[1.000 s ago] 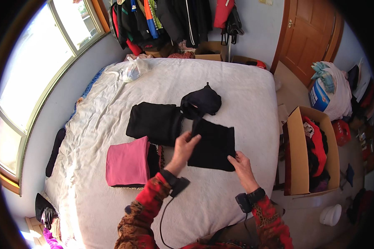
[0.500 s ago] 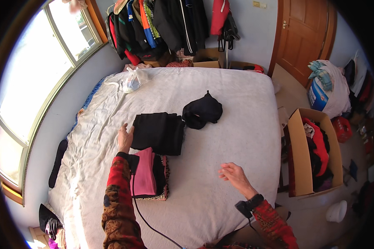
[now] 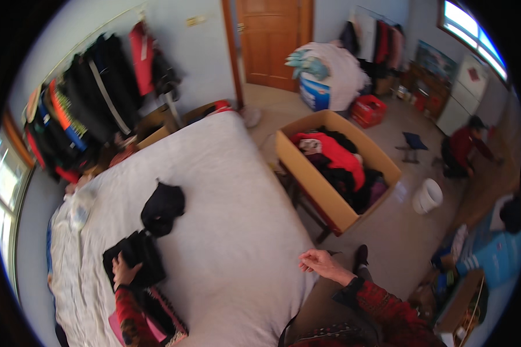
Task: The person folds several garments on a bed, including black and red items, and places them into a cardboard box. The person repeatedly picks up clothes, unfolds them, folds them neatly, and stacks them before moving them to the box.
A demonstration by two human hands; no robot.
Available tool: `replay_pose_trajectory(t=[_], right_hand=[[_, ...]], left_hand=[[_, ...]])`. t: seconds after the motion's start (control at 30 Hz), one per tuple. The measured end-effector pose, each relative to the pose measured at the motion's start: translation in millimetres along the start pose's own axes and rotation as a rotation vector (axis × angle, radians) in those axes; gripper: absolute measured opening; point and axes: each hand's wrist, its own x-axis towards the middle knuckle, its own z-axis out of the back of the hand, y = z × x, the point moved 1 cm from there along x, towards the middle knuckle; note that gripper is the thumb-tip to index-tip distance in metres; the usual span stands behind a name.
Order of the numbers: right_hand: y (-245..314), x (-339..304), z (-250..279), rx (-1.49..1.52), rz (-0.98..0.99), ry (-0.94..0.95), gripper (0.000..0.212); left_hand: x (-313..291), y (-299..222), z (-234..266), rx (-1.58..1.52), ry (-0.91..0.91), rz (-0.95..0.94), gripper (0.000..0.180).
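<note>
At the far left, a pale-framed window (image 3: pixel 6 182) stands beside a row of mostly dark hanging clothes (image 3: pixel 92 95). Below them, a crumpled white plastic bag (image 3: pixel 81 209) lies on a broad bed (image 3: pixel 231 237) spread with a rumpled whitish cloth. The left hand (image 3: pixel 124 270) rests on a folded black fabric pile (image 3: pixel 147 257) on the bed's left part, its fingers spread and its palm down on the cloth, without gripping it. Nearer the person, a folded pink cloth (image 3: pixel 115 328) and a dark fabric with a patterned edge (image 3: pixel 180 335) show around the left sleeve, partly covered by it. Just beyond the black pile sits a loosely bunched black garment (image 3: pixel 163 208); whether the two touch is hard to tell.

Farther right, a brown panelled wooden door (image 3: pixel 269 43) stands in the back wall. The right hand (image 3: pixel 321 265) is over the bed's near right edge, fingers loosely bent and partly open, with nothing visible in it. Beyond it, a long open cardboard box (image 3: pixel 312 194), holding red and dark clothes (image 3: pixel 336 159), rests on a dark-red legged bench (image 3: pixel 324 235). Right of this, a white plastic bucket (image 3: pixel 427 196) is on the floor, and a person in dark red (image 3: pixel 463 147) crouches near a pale refrigerator (image 3: pixel 460 99).
</note>
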Motion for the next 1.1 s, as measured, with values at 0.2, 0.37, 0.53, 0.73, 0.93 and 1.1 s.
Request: replay_pose_trajectory(t=[0.2,0.37,0.53,0.73,0.93,1.1], right_hand=[[-51,-37,49,-0.058,0.082,-0.276,0.021],[-67,-51,38,-0.429,0.292,-0.529,0.017],[-56,-45,34,-0.654,0.568,-0.541,0.017],[-63,-41,46,-0.622,0.593,-0.397,0.016],[-72,-33,55,-0.603,0.516,-0.357,0.016],[-79,-29,61,-0.559,0.524,-0.374,0.015]], left_hand=[[-5,-51,13,-0.006,-0.444,-0.23,0.06],[-52,-202,-29,-0.289,-0.339,-0.647,0.038],[-127,-385,-54,-0.519,-0.155,-0.942,0.03],[-170,-565,-46,-0.671,-0.035,-1.181,0.02],[-168,-707,-84,-0.433,0.026,-1.361,0.037],[-176,-776,-130,-0.049,-0.053,-1.406,0.057]])
